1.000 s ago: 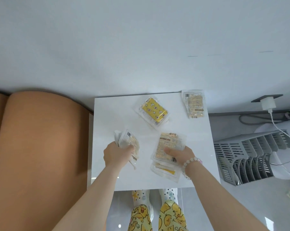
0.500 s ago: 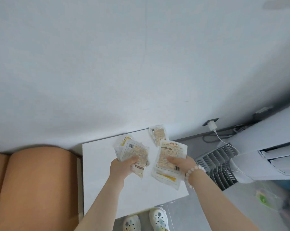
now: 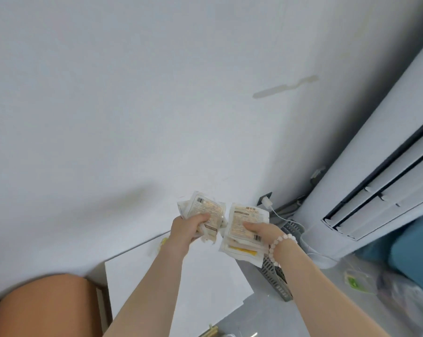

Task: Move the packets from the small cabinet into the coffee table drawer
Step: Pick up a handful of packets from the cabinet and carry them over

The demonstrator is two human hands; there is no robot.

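Left hand (image 3: 189, 227): fingers curled round a crumpled bundle of packets (image 3: 206, 210), thumb pressed across the printed face. The bundle fans upward from the grip. Its long axis leans slightly left, with the barcode corner at the top, toward the wall (image 3: 132, 105).

Right hand (image 3: 260, 231): thumb on top, fingers beneath, clamped on a flat stack of packets (image 3: 242, 221). The stack's long axis runs nearly up the picture, title edge toward the wall and label side facing the camera. A yellow-banded packet shows at the lower end. A bead bracelet (image 3: 282, 240) is on this wrist.

The hands are apart, side by side at the same height. The two lots are just beside each other; contact cannot be determined. Both are held in the air above the far right corner of the small cabinet (image 3: 181, 293).

One loose packet (image 3: 163, 243) lies on the cabinet top by the wall, largely hidden by the left forearm.

Surroundings: grey basket (image 3: 277, 283) and plugged-in charger (image 3: 266, 202) to the right, standing air conditioner (image 3: 376, 190) beyond, orange sofa (image 3: 47, 310) to the left.
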